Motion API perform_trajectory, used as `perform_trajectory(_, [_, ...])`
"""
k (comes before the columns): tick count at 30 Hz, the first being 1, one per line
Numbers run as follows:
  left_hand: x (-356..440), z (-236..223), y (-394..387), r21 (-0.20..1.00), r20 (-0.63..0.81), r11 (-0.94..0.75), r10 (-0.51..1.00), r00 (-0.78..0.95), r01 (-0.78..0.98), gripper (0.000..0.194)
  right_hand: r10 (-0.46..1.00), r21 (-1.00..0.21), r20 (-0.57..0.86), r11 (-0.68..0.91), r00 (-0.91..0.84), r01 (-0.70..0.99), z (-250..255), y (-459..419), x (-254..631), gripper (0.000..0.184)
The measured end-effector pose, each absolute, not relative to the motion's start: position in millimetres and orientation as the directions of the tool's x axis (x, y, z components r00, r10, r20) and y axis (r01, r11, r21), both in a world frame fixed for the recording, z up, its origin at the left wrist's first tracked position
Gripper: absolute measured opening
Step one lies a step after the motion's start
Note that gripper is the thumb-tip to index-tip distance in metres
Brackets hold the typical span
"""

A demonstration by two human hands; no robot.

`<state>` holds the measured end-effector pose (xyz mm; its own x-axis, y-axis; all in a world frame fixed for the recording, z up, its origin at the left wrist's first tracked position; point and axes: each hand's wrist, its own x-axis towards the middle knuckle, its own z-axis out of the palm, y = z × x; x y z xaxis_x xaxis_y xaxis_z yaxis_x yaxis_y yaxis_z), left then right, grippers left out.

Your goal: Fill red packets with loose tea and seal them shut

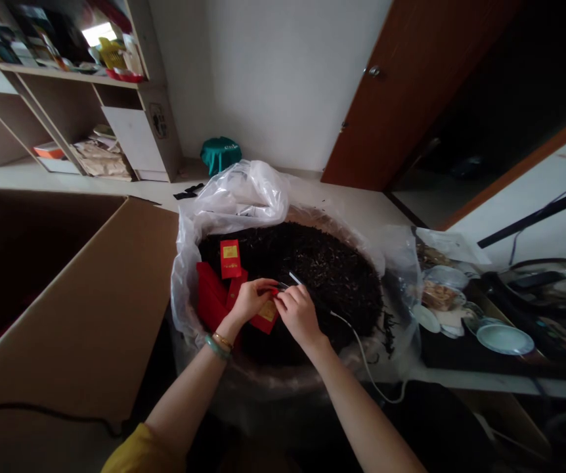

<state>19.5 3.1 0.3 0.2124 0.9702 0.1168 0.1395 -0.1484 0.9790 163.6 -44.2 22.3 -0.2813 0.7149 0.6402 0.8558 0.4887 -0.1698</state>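
My left hand [251, 302], with bangles at its wrist, and my right hand [299, 318] meet fingertip to fingertip above a tub of dark, dried tea-like leaves [335, 269]. Both hands are closed in a pinch. A small bright red bit [275, 291] shows between the fingertips; what it belongs to is unclear. A thin white strip [295, 278] sticks out just beyond my right fingers. Under my hands lies a red packet with a yellow label [267, 313], partly covered. Another red packet [230, 260] rests on the leaves farther left, beside more red packets [210, 295].
Clear plastic lining [184, 276] rises around the tub's rim. An open cardboard box [130, 282] stands to the left. At right are dishes [504, 339] on a dark surface. A white cable [369, 368] hangs over the near rim. A green-covered bin [220, 154] stands by the wall.
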Motion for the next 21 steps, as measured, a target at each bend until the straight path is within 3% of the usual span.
perform_trajectory(7, [15.6, 6.4, -1.1, 0.928, 0.202, -0.281, 0.93, 0.306, 0.244, 0.03, 0.758, -0.306, 0.596, 0.519, -0.264, 0.798, 21.8, -30.7, 180.5, 0.028])
perform_trajectory(14, [13.0, 7.2, 2.3, 0.95, 0.14, -0.185, 0.972, 0.187, 0.251, 0.035, 0.805, -0.51, 0.59, 0.437, -0.07, 0.741, 13.8, -37.8, 201.5, 0.017])
perform_trajectory(18, [13.2, 1.9, 3.2, 0.96, 0.004, -0.082, 0.96, 0.282, 0.268, 0.044, 0.815, -0.512, 0.572, 0.448, -0.099, 0.733, 10.5, -40.8, 200.8, 0.017])
perform_trajectory(21, [12.5, 2.2, 2.2, 0.959, 0.009, -0.098, 0.949, 0.316, 0.266, 0.042, 0.807, -0.481, 0.573, 0.472, -0.143, 0.739, 14.1, -42.3, 197.1, 0.019])
